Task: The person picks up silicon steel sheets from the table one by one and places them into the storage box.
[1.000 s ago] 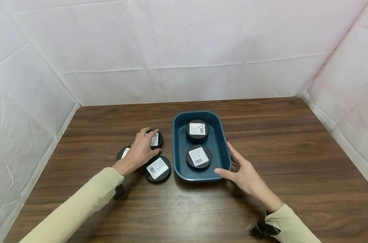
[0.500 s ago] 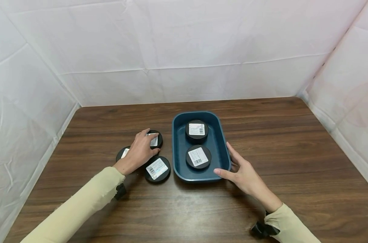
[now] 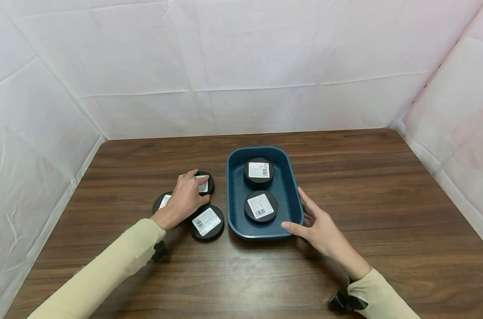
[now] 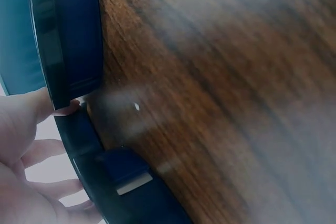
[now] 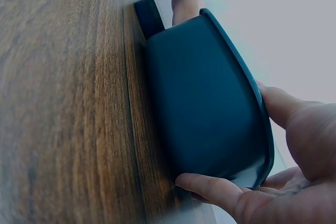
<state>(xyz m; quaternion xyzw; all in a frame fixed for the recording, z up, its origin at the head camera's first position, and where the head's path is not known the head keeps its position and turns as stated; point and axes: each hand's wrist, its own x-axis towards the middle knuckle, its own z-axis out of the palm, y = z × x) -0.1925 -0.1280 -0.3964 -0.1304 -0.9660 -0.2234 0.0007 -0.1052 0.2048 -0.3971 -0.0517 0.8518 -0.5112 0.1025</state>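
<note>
A squat black disc (image 3: 203, 186) with a white barcode label sits on the table left of the tray. My left hand (image 3: 181, 197) grips it from above, the thumb on its near side and the fingers across the top and far edge. Two more labelled discs lie close by, one by the wrist (image 3: 159, 203) partly hidden under the hand, and a nearer one (image 3: 207, 222). At the near right corner of the blue tray (image 3: 233, 221), my right hand (image 3: 321, 230) holds the rim, thumb over it and fingers along the outer wall, as the right wrist view shows.
Inside the tray lie a far black disc (image 3: 259, 173), which looks taller and may be stacked, and a near one (image 3: 261, 206). White sheeting (image 3: 241, 79) walls the back and sides of the wooden table (image 3: 365, 186).
</note>
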